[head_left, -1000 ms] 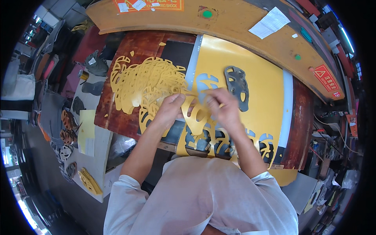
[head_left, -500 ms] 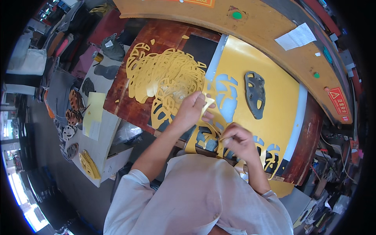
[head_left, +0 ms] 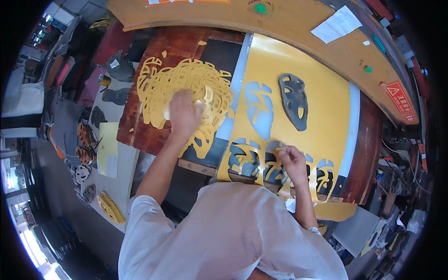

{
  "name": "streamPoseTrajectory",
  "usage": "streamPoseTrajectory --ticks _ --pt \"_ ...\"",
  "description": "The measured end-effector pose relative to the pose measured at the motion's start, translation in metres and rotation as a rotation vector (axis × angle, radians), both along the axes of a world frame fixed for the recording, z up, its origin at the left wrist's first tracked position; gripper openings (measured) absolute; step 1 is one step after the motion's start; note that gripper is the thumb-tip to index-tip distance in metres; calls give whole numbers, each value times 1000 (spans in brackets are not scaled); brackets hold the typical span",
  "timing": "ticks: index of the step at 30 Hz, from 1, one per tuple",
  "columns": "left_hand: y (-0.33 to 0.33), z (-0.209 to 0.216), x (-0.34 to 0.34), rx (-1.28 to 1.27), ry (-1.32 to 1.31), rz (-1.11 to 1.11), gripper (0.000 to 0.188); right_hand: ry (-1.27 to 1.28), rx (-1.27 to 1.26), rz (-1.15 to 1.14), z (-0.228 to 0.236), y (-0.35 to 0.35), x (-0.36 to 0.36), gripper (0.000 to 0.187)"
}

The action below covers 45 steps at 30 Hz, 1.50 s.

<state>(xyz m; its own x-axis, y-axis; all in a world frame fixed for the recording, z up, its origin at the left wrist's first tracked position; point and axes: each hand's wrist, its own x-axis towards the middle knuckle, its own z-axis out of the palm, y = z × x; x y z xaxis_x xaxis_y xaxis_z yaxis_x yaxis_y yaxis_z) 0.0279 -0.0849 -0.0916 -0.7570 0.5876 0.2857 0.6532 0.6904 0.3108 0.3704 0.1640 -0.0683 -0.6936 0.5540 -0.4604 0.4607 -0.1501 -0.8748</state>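
My left hand point(head_left: 184, 114) is over a heaped pile of yellow cut-out pieces point(head_left: 158, 100), fingers stretched forward and thumb apart; its fingertips are blurred. My right hand point(head_left: 294, 163) is closed in a pinch above the near part of a yellow sheet point(head_left: 317, 112); what it pinches, if anything, is too small to make out. Sole-shaped openings with thin webs line this near edge, beside another cut-out opening point(head_left: 259, 109) farther up. A dark sole-shaped cutting die point(head_left: 294, 101) with several holes lies flat on the sheet, beyond my right hand.
An orange machine beam point(head_left: 298, 28) with green buttons and a paper crosses the far side. The sheet lies on a white board point(head_left: 353, 135) over a reddish wooden table point(head_left: 133, 126). At left, a side table point(head_left: 128, 168) bears soles and yellow pieces point(head_left: 110, 207).
My left hand has moved left from the sheet's edge to the pile, and the pale yellow piece no longer shows in its fingers. My right hand stays near the sheet's near edge.
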Motion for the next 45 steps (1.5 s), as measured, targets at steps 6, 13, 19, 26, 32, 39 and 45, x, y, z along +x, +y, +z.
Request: streamPoseTrajectory --ticks 6,13,19,26,32,39,45 --pt "24 -42 54 -290 55 -257 59 224 744 -3 -41 44 -33 14" --pt "-7 -31 -3 -467 107 -251 54 244 1120 107 -74 58 -28 15" --pt "10 -13 35 -618 -78 -262 73 238 1091 90 -72 58 -28 17" --pt "-13 -34 24 -511 104 -283 67 265 1068 129 -72 60 -28 20" --pt "-25 -23 -20 -545 162 -310 63 296 1058 150 -69 63 -27 19" --pt "-20 25 -49 -86 -3 -500 52 282 1026 117 -71 61 -27 18" --pt "-1 21 -121 -66 -330 107 34 271 1030 130 -73 61 -27 18"
